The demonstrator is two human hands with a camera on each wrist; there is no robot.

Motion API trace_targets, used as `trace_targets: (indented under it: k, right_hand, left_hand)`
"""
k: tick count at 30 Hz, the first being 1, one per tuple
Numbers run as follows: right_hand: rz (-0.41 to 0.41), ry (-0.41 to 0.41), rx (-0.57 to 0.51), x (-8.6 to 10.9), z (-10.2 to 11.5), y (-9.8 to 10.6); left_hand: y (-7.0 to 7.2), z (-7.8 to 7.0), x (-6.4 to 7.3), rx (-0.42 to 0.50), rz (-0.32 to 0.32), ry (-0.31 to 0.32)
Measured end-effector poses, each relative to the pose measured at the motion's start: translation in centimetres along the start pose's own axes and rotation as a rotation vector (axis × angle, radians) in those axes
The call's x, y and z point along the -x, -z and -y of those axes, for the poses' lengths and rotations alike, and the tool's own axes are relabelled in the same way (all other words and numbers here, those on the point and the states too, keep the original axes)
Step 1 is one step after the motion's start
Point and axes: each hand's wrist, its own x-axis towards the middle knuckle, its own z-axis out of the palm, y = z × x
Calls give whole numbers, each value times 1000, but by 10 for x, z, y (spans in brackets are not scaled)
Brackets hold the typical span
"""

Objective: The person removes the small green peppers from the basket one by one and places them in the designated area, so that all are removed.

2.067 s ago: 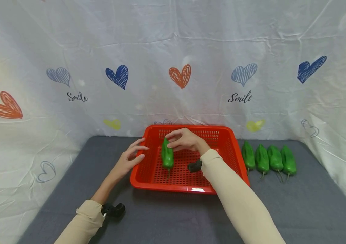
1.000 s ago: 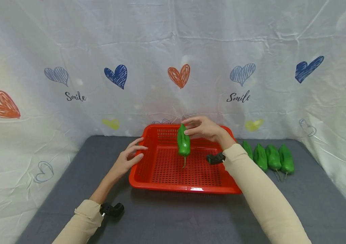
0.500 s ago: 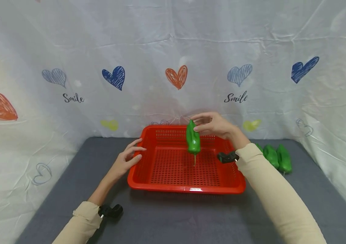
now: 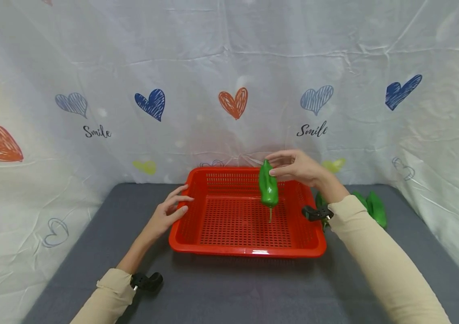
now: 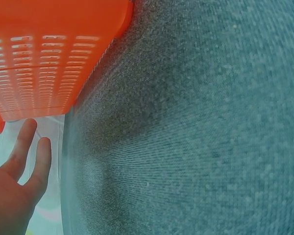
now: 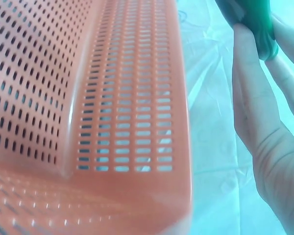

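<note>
In the head view a green pepper point(image 4: 269, 185) hangs stem down over the right part of a red plastic basket point(image 4: 247, 251). My right hand point(image 4: 299, 168) pinches its tip between thumb and fingers. The right wrist view shows the same pepper point(image 6: 252, 24) cut off by the top edge, with the fingers round its end. My left hand point(image 4: 168, 212) is spread at the basket's left rim; whether the fingertips touch it I cannot tell. In the left wrist view the left hand point(image 5: 17, 188) has its visible fingers straight beside the basket wall point(image 5: 39, 63).
Right of the basket, several more green peppers point(image 4: 376, 209) lie on the grey cloth point(image 4: 229, 292), partly hidden behind my right forearm. A white curtain point(image 4: 197, 45) printed with hearts hangs behind the table. Black wrist cameras point(image 4: 148, 282) sit on both wrists.
The pepper has risen out of the basket's left part and travelled rightward in my right hand. The right forearm now covers part of the peppers on the table. My left hand has stayed at the rim.
</note>
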Motion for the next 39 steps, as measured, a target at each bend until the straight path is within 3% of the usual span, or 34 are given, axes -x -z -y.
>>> trace_targets:
  k: [23, 39]
  right_hand:
    - [-63, -28, 69, 49, -2, 50]
    - [-146, -11, 16, 89, -14, 95]
  left_hand:
    - [-1, -1, 0, 2, 1, 8]
    - [-1, -2, 0, -3, -4, 20]
